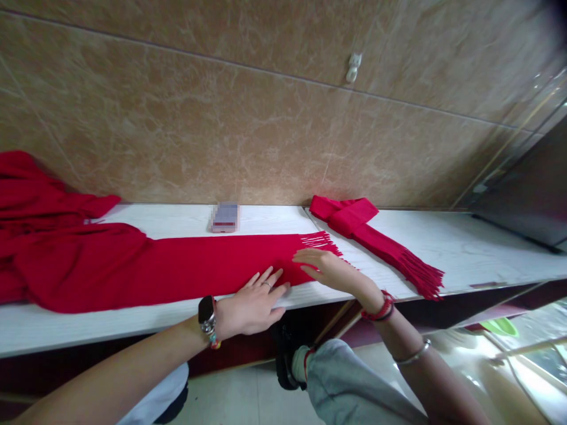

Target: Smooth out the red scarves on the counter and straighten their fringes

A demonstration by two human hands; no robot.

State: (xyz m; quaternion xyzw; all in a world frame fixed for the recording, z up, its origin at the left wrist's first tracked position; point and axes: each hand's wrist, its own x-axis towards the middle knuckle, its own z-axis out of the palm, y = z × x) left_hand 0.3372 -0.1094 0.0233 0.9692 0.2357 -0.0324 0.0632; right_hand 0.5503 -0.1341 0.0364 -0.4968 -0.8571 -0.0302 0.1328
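Observation:
A long red scarf lies stretched along the white shelf, its fringe at the right end and its left part bunched into loose folds. My left hand, with a watch at the wrist, rests on the scarf's near edge, fingers spread. Close to the fringe is my right hand, fingers extended and palm down over the cloth; whether it presses on the fabric I cannot tell. To its right lies a second red scarf, narrow and folded across itself, with its fringe pointing toward the shelf's front edge.
At the back of the white shelf lies a phone-like object, blurred. Behind rises a brown tiled wall bearing a small white hook. A dark panel stands at the right end. A green basin is lower right.

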